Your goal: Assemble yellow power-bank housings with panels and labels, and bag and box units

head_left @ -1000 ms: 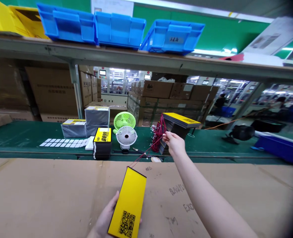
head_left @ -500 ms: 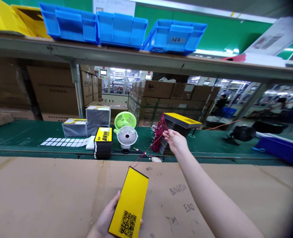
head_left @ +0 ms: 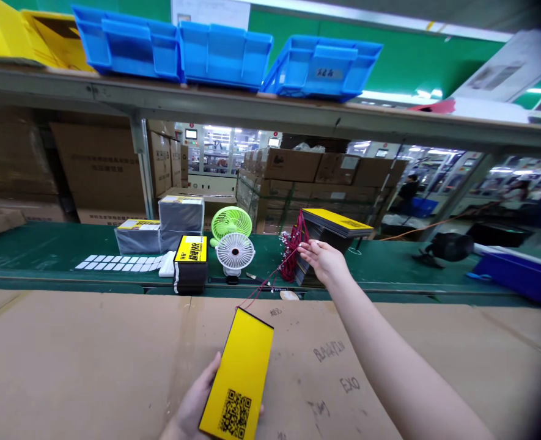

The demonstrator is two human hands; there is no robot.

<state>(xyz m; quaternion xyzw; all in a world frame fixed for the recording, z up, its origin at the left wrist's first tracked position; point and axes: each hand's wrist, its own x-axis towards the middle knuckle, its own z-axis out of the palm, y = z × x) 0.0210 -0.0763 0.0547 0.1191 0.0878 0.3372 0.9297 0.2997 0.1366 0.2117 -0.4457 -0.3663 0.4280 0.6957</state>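
From my distant seat I see the yellow pack (head_left: 240,373) at bottom centre of the frame, tilted, its QR code (head_left: 236,412) toward the lower edge. My left hand (head_left: 195,396) curls around its lower part — thumb along the left edge, fingertips showing at the right. A thin red cord (head_left: 264,282) runs from the pack's top end to my right hand (head_left: 326,263), right of centre, thumb and fingertips pinched together on it — just beside a yellow-topped stack (head_left: 337,221).
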